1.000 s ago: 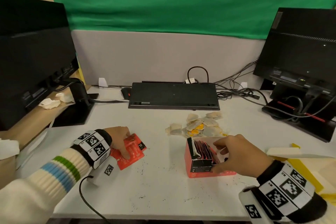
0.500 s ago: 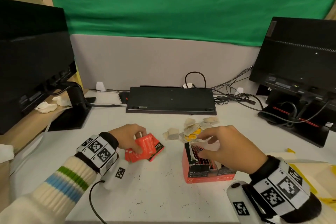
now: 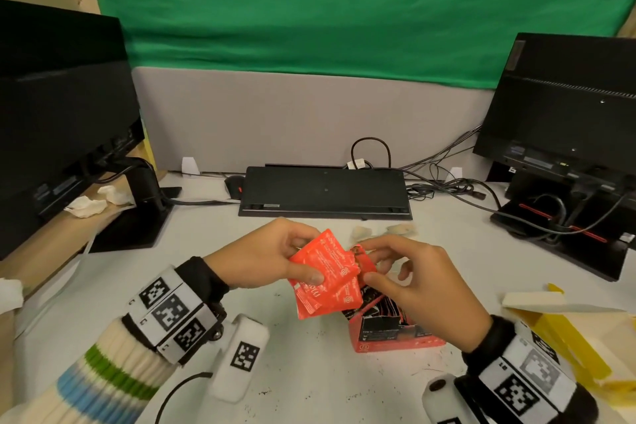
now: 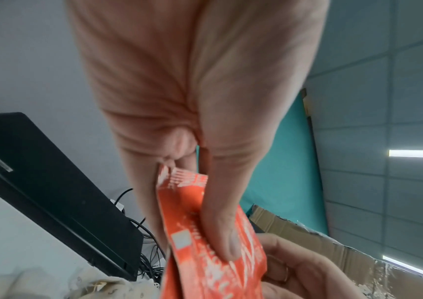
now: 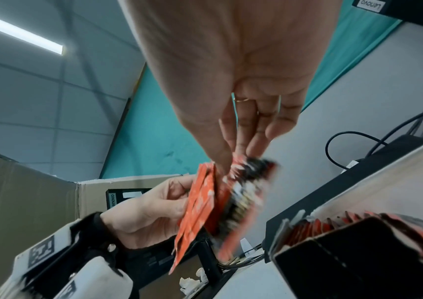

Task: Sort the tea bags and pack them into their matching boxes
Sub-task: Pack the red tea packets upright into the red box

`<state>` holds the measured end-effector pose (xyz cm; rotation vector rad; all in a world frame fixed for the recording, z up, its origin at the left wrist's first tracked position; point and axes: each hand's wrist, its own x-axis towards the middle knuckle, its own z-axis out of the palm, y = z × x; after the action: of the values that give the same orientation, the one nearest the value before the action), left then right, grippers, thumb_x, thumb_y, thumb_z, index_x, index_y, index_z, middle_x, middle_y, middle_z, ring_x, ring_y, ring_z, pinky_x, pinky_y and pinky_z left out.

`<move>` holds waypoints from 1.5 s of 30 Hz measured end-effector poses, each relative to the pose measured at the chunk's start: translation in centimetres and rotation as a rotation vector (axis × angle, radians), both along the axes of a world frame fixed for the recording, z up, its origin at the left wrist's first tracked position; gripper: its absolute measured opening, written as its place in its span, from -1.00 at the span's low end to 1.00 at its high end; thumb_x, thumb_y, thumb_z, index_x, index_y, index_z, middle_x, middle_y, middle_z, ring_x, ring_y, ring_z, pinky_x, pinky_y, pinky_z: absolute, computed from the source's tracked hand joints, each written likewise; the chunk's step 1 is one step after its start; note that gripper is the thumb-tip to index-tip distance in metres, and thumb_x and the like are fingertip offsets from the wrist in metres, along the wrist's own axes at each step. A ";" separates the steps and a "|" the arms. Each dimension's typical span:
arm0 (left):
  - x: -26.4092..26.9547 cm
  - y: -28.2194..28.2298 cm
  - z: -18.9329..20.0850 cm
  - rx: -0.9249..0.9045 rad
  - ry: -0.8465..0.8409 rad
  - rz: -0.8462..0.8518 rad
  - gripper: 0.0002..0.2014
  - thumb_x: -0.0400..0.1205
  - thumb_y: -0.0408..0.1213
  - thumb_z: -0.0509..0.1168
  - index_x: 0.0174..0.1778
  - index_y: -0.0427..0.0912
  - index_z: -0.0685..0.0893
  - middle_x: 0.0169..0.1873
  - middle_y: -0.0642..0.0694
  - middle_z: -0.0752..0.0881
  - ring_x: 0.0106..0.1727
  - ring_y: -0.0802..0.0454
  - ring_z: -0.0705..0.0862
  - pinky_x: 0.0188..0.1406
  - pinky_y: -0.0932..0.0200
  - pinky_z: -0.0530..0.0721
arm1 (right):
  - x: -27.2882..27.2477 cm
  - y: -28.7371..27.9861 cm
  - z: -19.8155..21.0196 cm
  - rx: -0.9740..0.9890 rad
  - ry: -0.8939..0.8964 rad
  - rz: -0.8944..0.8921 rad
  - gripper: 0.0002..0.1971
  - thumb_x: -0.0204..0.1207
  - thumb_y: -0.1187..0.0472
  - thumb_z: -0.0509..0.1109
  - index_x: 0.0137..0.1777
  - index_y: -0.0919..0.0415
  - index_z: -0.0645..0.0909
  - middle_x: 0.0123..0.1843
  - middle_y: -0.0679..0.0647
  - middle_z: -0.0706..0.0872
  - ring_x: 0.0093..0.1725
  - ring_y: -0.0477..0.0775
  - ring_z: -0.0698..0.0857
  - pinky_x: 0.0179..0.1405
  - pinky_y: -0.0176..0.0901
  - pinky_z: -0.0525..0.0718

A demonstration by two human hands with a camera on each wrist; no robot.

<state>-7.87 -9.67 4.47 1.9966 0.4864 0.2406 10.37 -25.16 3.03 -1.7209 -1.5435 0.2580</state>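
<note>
My left hand [image 3: 306, 260] holds a fanned stack of red tea sachets [image 3: 327, 275] above the table, thumb pressed on the front one [image 4: 205, 252]. My right hand [image 3: 367, 262] meets it from the right. Its thumb and fingers [image 5: 233, 153] pinch the top edge of one red-and-black sachet [image 5: 243, 192] at the right side of the stack. Below the right hand stands the open red tea box [image 3: 395, 334], with several red sachets upright inside [image 5: 333, 224]. Loose pale tea bags [image 3: 399, 229] lie behind the hands, mostly hidden by them.
A yellow box [image 3: 564, 330] with its flap open lies at the right edge. A black keyboard [image 3: 325, 191] stands on edge at the back, with cables [image 3: 444, 182] to its right. Monitor stands sit at the left [image 3: 137, 217] and right [image 3: 564, 234]. Dark crumbs dot the near table.
The left hand has lifted the red sachets off the table and carried them right. The right hand has left the box and risen to meet the stack.
</note>
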 end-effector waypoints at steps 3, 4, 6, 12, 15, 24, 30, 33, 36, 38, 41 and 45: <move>0.2 -0.1 0.1 -0.006 -0.043 0.029 -0.69 0.54 -0.35 0.47 0.18 -0.06 0.70 0.06 0.00 0.82 0.10 0.07 0.80 0.05 0.16 0.78 | 0.3 0.0 0.2 -0.002 0.050 -0.002 -0.79 0.44 0.16 0.55 0.03 -0.13 0.73 -0.29 -0.17 0.77 -0.26 -0.13 0.63 -0.30 -0.49 0.48; 0.1 0.0 0.2 -0.014 -0.063 0.044 -0.69 0.54 -0.36 0.47 0.19 -0.04 0.69 0.06 0.01 0.82 0.10 0.08 0.80 0.06 0.15 0.78 | 0.5 -0.1 0.3 -0.006 0.067 0.007 -0.82 0.43 0.15 0.55 -0.01 -0.12 0.74 -0.30 -0.15 0.77 -0.27 -0.14 0.62 -0.30 -0.47 0.48; 0.1 0.0 0.2 -0.040 -0.108 0.071 -0.66 0.53 -0.36 0.47 0.22 -0.06 0.68 0.06 0.00 0.83 0.09 0.06 0.80 0.06 0.15 0.78 | 0.6 -0.1 0.5 -0.026 0.106 0.042 -0.88 0.44 0.16 0.54 -0.08 -0.09 0.76 -0.27 -0.12 0.78 -0.26 -0.13 0.65 -0.28 -0.43 0.52; 0.5 0.1 -0.2 -0.117 -0.226 0.176 -0.64 0.52 -0.37 0.48 0.24 -0.12 0.68 0.03 -0.06 0.83 0.06 0.00 0.81 -0.05 0.15 0.78 | 0.5 -0.2 0.8 -0.050 0.382 0.083 -0.90 0.49 0.33 0.49 -0.06 0.14 0.74 -0.20 0.08 0.79 -0.26 0.00 0.76 -0.34 -0.26 0.71; 0.6 0.3 -0.4 -0.172 -0.287 0.232 -0.60 0.49 -0.40 0.49 0.25 -0.15 0.66 0.04 -0.09 0.83 0.06 -0.03 0.81 0.00 0.08 0.78 | 0.5 -0.2 0.9 -0.014 0.533 0.039 -0.90 0.51 0.41 0.44 -0.01 0.28 0.71 -0.13 0.18 0.78 -0.28 0.05 0.81 -0.32 -0.26 0.74; 0.6 0.7 -0.6 -0.303 -0.349 0.263 -0.53 0.39 -0.31 0.49 0.25 -0.16 0.63 0.07 -0.14 0.82 0.09 -0.08 0.80 0.04 0.06 0.77 | 1.2 -0.1 1.7 0.050 0.591 -0.083 -0.87 0.52 0.44 0.41 0.02 0.28 0.65 -0.03 0.20 0.74 -0.17 0.13 0.85 -0.23 -0.12 0.82; 0.7 0.7 -0.6 -0.349 -0.345 0.295 -0.61 0.54 -0.39 0.41 0.31 -0.18 0.61 0.13 -0.17 0.79 0.10 -0.06 0.80 0.03 0.11 0.78 | 1.3 -0.1 1.9 0.058 0.603 -0.105 -0.90 0.53 0.43 0.40 0.01 0.31 0.65 -0.04 0.25 0.72 -0.16 0.12 0.85 -0.26 -0.16 0.81; 0.7 0.6 -0.5 -0.344 -0.332 0.315 -0.65 0.58 -0.42 0.38 0.30 -0.15 0.61 0.12 -0.14 0.79 0.10 -0.04 0.80 0.01 0.12 0.79 | 1.4 -0.2 2.0 0.063 0.597 -0.110 -0.91 0.54 0.43 0.40 -0.01 0.30 0.66 -0.07 0.22 0.73 -0.18 0.11 0.85 -0.24 -0.16 0.81; 0.7 0.5 -0.4 -0.329 -0.318 0.331 -0.62 0.57 -0.40 0.39 0.31 -0.14 0.61 0.14 -0.13 0.79 0.14 -0.06 0.79 0.07 0.08 0.78 | 1.5 -0.2 2.1 0.068 0.587 -0.117 -0.91 0.54 0.43 0.40 -0.01 0.29 0.66 -0.08 0.19 0.73 -0.17 0.12 0.85 -0.22 -0.12 0.82; 0.7 0.5 -0.4 -0.328 -0.314 0.344 -0.61 0.56 -0.38 0.41 0.32 -0.13 0.61 0.13 -0.12 0.79 0.14 -0.05 0.79 0.10 0.05 0.78 | 1.6 -0.2 2.1 0.071 0.582 -0.124 -0.91 0.53 0.43 0.40 -0.02 0.28 0.66 -0.08 0.18 0.73 -0.17 0.13 0.85 -0.22 -0.11 0.83; 0.8 0.2 -0.3 -0.327 -0.312 0.363 -0.61 0.55 -0.34 0.43 0.31 -0.12 0.62 0.13 -0.10 0.79 0.16 -0.07 0.78 0.18 -0.05 0.75 | 1.6 -0.2 2.1 0.081 0.582 -0.127 -0.92 0.53 0.43 0.41 -0.03 0.29 0.66 -0.09 0.18 0.73 -0.18 0.12 0.85 -0.22 -0.11 0.83; 1.1 -0.4 -0.1 -0.361 -0.325 0.376 -0.70 0.57 -0.32 0.41 0.22 -0.01 0.66 0.09 -0.03 0.81 0.11 0.00 0.80 0.13 0.01 0.77 | 1.4 -0.2 1.9 0.101 0.582 -0.126 -0.94 0.53 0.43 0.41 -0.06 0.30 0.65 -0.08 0.21 0.71 -0.18 0.13 0.85 -0.23 -0.11 0.83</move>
<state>-6.75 -10.05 4.37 1.4692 0.6414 0.6520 11.80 -25.32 4.90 -1.4815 -1.0018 0.5504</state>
